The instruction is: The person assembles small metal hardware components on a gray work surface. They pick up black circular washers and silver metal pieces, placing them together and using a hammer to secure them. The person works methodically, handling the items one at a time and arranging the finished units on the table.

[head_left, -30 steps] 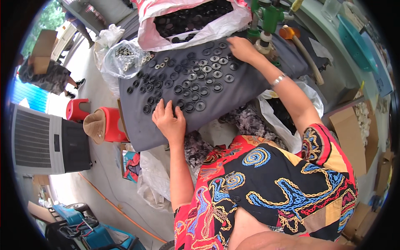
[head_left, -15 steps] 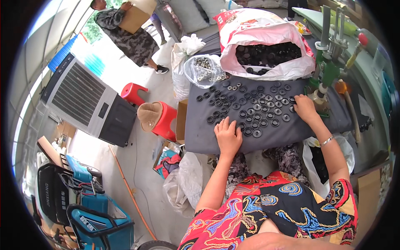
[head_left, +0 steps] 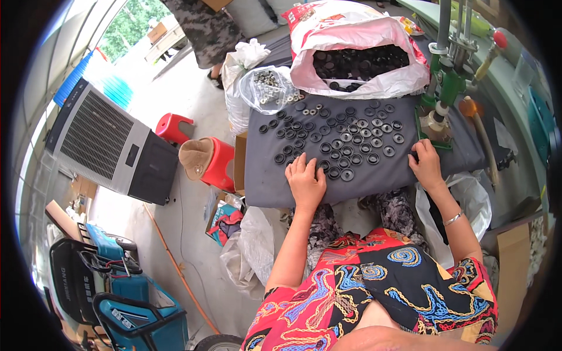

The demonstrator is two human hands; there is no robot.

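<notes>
My left hand (head_left: 305, 181) lies palm down at the near left of the grey cushioned tabletop (head_left: 263, 187), fingers apart. Its fingertips reach the black round caps (head_left: 333, 173) at the near edge of a spread of them; some have pale metal centres. Close to the base of a green hand press (head_left: 436, 120), my right hand (head_left: 426, 164) is closed, with a small dark round cap (head_left: 413, 155) between thumb and fingers. Its exact shape is partly hidden.
Behind the caps stands a large open sack (head_left: 304, 64) of black pieces, beside a clear bag of small metal rings (head_left: 269, 88). Red stools (head_left: 219, 167), an air cooler (head_left: 105, 140) and a blue cart (head_left: 140, 310) stand left. A person in camouflage (head_left: 205, 29) is beyond.
My right hand has drawn nearer to me, away from the right edge of the caps. My left hand stays put. The view has shifted, and the person beyond has moved right.
</notes>
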